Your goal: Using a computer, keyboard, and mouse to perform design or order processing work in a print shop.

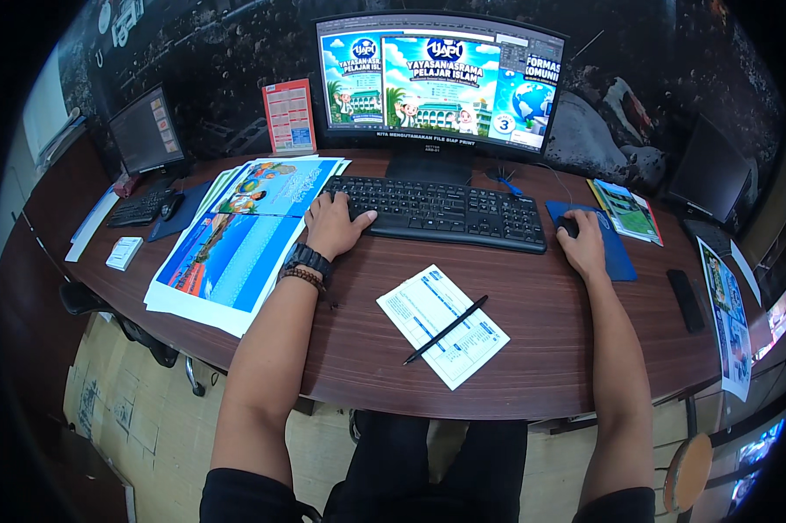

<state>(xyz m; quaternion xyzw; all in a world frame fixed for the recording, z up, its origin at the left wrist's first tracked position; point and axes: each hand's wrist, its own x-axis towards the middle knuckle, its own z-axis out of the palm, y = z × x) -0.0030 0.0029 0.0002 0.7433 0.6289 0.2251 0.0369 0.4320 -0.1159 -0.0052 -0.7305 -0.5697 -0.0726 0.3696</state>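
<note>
My left hand (pixel 336 225) rests on the left end of a black keyboard (pixel 445 209), fingers spread over the keys and thumb stretched out to the right. A dark watch and a beaded bracelet (pixel 304 275) circle that wrist. To the right, my right hand (pixel 583 246) is curved over a dark computer mouse (pixel 568 226) on a blue mouse pad (pixel 618 257); the hand hides most of the mouse. Behind the keyboard stands a curved monitor (pixel 393 144) with a colourful poster layout on its screen. Between my forearms lies a printed form pad (pixel 410 301) with a black pen (pixel 445 330) across it.
Large colour prints (pixel 223 253) are stacked beside my left forearm. Farther left are a small card stack (pixel 125 253) and a second monitor (pixel 146 131). On the right lie a black phone-like object (pixel 685 301), leaflets (pixel 628 213) and a print overhanging the edge (pixel 729 322).
</note>
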